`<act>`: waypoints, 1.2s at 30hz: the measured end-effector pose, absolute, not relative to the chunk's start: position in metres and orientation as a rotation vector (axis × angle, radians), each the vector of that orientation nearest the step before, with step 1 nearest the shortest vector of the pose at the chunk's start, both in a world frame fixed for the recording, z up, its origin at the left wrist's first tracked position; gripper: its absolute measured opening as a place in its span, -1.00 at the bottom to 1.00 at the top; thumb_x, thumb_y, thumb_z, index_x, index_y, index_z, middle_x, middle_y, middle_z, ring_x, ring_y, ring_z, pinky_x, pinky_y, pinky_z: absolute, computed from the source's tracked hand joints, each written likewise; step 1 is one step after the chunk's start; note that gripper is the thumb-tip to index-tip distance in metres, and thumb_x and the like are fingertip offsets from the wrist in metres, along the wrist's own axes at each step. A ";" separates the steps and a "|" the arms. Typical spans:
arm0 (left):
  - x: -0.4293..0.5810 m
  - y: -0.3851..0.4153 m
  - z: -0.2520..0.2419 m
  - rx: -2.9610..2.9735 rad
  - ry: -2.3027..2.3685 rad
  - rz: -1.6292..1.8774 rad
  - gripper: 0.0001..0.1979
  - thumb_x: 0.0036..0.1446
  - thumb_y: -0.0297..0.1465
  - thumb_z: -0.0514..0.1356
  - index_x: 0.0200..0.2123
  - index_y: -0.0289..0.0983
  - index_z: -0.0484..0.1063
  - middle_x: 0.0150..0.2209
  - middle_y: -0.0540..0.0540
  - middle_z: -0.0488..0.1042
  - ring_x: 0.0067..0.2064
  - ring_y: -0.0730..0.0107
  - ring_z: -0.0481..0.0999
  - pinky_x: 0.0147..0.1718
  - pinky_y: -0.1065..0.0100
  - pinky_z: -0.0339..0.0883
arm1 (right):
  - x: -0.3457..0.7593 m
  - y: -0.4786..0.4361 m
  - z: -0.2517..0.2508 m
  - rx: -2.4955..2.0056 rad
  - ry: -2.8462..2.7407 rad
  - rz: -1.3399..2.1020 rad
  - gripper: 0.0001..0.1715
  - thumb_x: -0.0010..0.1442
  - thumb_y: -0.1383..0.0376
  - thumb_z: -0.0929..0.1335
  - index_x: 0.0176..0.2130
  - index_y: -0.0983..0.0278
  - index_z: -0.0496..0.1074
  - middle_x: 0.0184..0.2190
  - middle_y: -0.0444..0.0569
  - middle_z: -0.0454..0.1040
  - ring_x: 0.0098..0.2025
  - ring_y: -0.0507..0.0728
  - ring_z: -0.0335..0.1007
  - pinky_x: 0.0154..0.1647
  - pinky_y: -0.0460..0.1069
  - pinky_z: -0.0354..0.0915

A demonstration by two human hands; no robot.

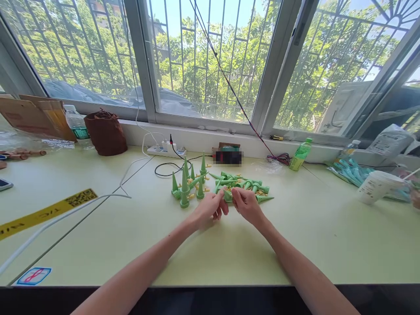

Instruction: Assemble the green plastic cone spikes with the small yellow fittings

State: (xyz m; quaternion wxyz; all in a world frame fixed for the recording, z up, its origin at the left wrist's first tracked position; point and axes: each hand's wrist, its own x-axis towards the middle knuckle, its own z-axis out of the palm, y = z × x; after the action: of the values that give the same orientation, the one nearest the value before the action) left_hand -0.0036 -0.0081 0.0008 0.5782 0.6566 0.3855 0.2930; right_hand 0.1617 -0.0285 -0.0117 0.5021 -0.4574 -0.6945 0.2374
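Desk (131, 236) middle, nearer far edge | left hand (210, 212) and right hand (246, 204) pinched tight on one green cone (226, 195), an end each, likely for steadiness | upright cones (187, 187) beside lying pile (244, 183), seemingly sorted

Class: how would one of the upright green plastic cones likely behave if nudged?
Probably tips: the upright green plastic cones stand tall on small bases. Once down, likely rolls in a curve, being tapered. Seemingly light: left hand and right hand pinch a green cone.
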 end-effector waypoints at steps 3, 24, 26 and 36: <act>-0.006 -0.006 -0.002 1.388 0.807 0.619 -0.30 0.03 0.21 0.00 -0.54 -0.36 0.43 -0.47 -0.13 0.44 -0.59 0.53 0.30 -0.64 0.45 0.12 | 0.162 -0.028 -0.015 -1.108 -1.698 0.565 -0.43 0.33 -0.05 0.15 -0.56 0.24 0.10 -0.70 -0.22 0.12 -0.65 -0.04 0.01 -0.62 -0.10 -0.01; -0.007 -0.011 0.006 1.767 0.819 0.923 -0.61 0.02 -0.06 0.26 -0.48 -0.28 0.32 -0.59 0.05 0.27 -0.62 0.56 0.24 -0.66 0.46 0.09 | 0.159 -0.028 -0.010 -1.178 -1.588 0.616 -0.29 0.27 -0.13 0.17 -0.70 0.23 0.07 -0.81 -0.18 0.11 -0.72 -0.03 0.00 -0.69 -0.07 -0.05; -0.006 -0.011 0.005 1.860 0.816 1.012 -0.65 0.03 -0.09 0.27 -0.43 -0.30 0.40 -0.42 -0.03 0.35 -0.55 0.56 0.27 -0.61 0.46 0.17 | 0.158 -0.028 -0.009 -1.178 -1.580 0.623 -0.28 0.26 -0.14 0.18 -0.72 0.23 0.07 -0.82 -0.18 0.11 -0.73 -0.03 0.00 -0.70 -0.07 -0.04; -0.002 -0.011 0.001 1.891 0.890 1.056 -0.66 0.07 -0.13 0.23 -0.18 -0.24 0.42 -0.21 -0.08 0.42 -0.52 0.56 0.29 -0.57 0.46 0.22 | 0.156 -0.027 -0.009 -1.157 -1.506 0.609 -0.32 0.31 -0.09 0.15 -0.67 0.23 0.11 -0.79 -0.18 0.15 -0.71 -0.03 0.05 -0.67 -0.08 0.01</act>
State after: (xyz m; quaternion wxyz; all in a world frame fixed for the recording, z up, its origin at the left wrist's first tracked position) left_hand -0.0020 -0.0112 0.0014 0.3895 0.7437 0.3501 0.4155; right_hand 0.1564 -0.0272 -0.0091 0.5426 -0.4874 -0.6342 0.2565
